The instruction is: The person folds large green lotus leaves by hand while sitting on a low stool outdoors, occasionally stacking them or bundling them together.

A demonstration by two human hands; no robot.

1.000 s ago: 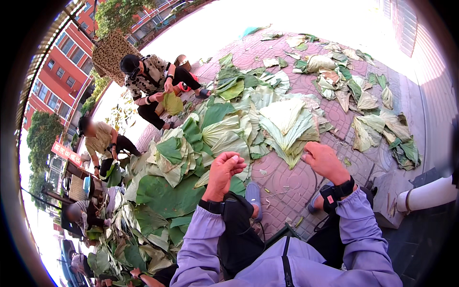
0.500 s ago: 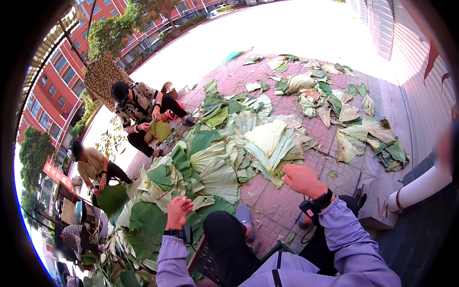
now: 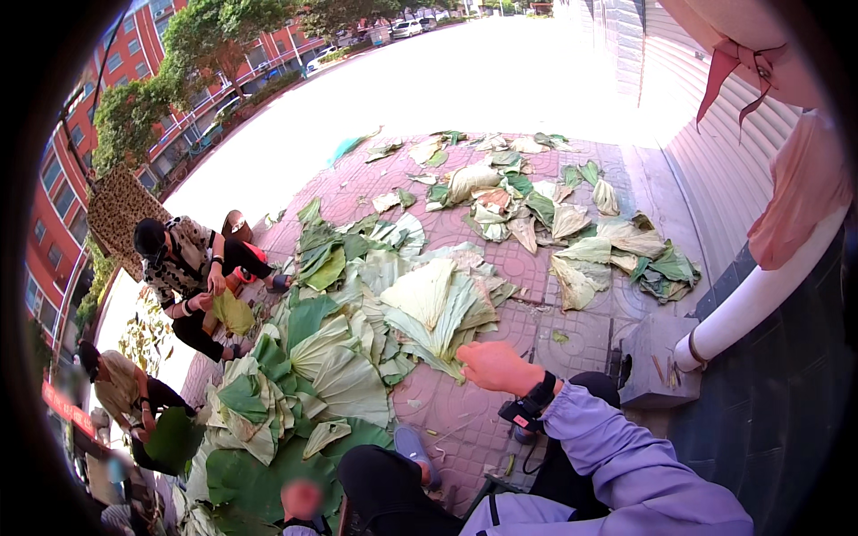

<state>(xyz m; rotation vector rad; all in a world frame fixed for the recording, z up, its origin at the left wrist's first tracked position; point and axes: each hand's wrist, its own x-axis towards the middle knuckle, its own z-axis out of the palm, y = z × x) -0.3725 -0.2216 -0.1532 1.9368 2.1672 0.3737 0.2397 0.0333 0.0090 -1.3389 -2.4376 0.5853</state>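
My right hand (image 3: 500, 366) is held palm down with its fingers curled, beside the tip of a stack of pale dried lotus leaves (image 3: 420, 295). The back of the hand hides whatever the fingertips hold, if anything. Low in the picture, my left hand (image 3: 301, 500) is blurred, over a large dark green lotus leaf (image 3: 241, 478), and its fingers cannot be made out. A folded pile of pale and green leaves (image 3: 255, 402) lies just beyond it.
More loose leaves (image 3: 500, 192) are strewn over the pink paving. Two people sit at the left, one with a yellowish leaf (image 3: 234, 313), the other with a dark green leaf (image 3: 172, 439). At my right stand a grey block (image 3: 661, 362) and a white pipe (image 3: 760, 295) with pink cloth.
The view has swung to the right, so the scene sits further left. My left hand has dropped toward the lower edge. My right hand stays by the pale leaves' tip.
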